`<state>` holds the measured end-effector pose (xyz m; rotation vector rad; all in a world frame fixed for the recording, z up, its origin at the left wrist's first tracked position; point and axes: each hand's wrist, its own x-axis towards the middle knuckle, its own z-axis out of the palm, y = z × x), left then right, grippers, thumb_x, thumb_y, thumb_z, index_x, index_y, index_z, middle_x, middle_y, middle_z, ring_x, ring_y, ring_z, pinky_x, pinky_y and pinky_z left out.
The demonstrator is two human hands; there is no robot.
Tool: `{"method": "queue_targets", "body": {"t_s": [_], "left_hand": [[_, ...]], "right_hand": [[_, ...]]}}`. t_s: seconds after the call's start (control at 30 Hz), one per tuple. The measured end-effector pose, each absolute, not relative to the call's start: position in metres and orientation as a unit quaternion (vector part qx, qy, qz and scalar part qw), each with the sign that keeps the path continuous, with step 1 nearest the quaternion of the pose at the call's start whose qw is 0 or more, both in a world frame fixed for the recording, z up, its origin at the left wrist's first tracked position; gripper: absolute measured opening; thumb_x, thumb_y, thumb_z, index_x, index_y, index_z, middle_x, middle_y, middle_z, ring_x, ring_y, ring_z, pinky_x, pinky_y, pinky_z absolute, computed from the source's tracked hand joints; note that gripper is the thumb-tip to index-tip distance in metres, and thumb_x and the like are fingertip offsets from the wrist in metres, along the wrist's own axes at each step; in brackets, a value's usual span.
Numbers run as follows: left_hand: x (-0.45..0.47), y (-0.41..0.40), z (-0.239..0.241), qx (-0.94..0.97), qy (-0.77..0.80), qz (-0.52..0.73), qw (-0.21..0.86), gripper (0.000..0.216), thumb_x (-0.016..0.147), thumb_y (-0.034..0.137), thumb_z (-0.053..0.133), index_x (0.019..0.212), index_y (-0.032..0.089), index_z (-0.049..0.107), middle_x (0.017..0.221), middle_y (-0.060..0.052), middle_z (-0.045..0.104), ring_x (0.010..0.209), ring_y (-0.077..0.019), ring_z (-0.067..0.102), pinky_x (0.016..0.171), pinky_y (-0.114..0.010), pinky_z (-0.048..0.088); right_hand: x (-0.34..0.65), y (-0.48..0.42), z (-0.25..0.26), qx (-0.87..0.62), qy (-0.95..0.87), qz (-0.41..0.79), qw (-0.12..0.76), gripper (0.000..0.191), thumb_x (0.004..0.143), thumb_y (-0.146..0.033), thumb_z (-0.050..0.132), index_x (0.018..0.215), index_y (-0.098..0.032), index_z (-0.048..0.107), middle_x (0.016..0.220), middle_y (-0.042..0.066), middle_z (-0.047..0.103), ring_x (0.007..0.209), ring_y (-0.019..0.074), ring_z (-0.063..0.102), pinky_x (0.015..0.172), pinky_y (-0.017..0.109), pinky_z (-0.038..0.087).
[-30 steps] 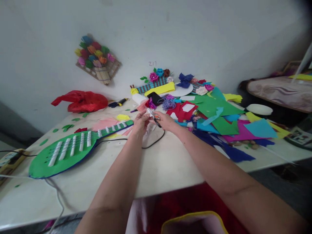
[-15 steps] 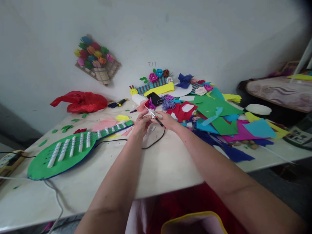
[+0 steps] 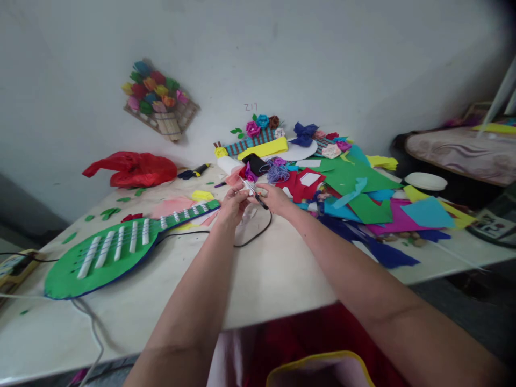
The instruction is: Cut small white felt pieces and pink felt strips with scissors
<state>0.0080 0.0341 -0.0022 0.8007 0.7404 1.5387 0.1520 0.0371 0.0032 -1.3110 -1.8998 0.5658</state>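
Over the middle of the table, both my hands come together around a small white piece. My right hand [image 3: 274, 199] is closed on a pair of scissors [image 3: 261, 202] with dark handles, the slim pale blades pointing away and to the left. Facing it, my left hand [image 3: 235, 203] pinches the white piece [image 3: 246, 188], which looks like paper, close to the blades. Its shape is partly hidden by my fingers. Left of my hands lies a green guitar-shaped craft [image 3: 107, 269] with white rolled bars, its neck end close to my left wrist.
Coloured paper sheets [image 3: 355, 177] pile up on the right, with purple yarn [image 3: 278, 173] and a black phone-like object [image 3: 255, 163] beyond my hands. A red plastic bag [image 3: 141, 169] lies at the back left. A black cable [image 3: 258, 236] loops below my hands.
The scissors have turned slightly in my right hand, and their dark handles show at a different angle. Both hands stay in nearly the same place.
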Motion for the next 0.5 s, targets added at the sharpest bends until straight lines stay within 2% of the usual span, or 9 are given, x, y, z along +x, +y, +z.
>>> {"method": "queue_targets", "body": {"t_s": [0.17, 0.5], "left_hand": [[0.007, 0.035, -0.001, 0.350, 0.314, 0.661, 0.585, 0.033, 0.055, 0.003, 0.065, 0.083, 0.015, 0.054, 0.061, 0.001, 0.064, 0.055, -0.0112, 0.060, 0.054, -0.021, 0.045], [0.004, 0.035, -0.002, 0.370, 0.314, 0.650, 0.585, 0.035, 0.056, 0.007, 0.066, 0.088, 0.015, 0.055, 0.061, 0.002, 0.061, 0.053, -0.0102, 0.058, 0.056, -0.024, 0.048]], "right_hand": [[0.151, 0.034, 0.006, -0.518, -0.752, 0.181, 0.365, 0.054, 0.071, -0.046, 0.062, 0.119, -0.021, 0.056, 0.095, 0.005, 0.068, 0.088, 0.0202, 0.061, 0.072, 0.027, 0.046], [0.153, 0.026, 0.017, -0.547, -0.742, 0.153, 0.357, 0.054, 0.071, -0.043, 0.063, 0.119, -0.021, 0.056, 0.086, 0.005, 0.068, 0.082, 0.0214, 0.062, 0.067, 0.028, 0.045]]}}
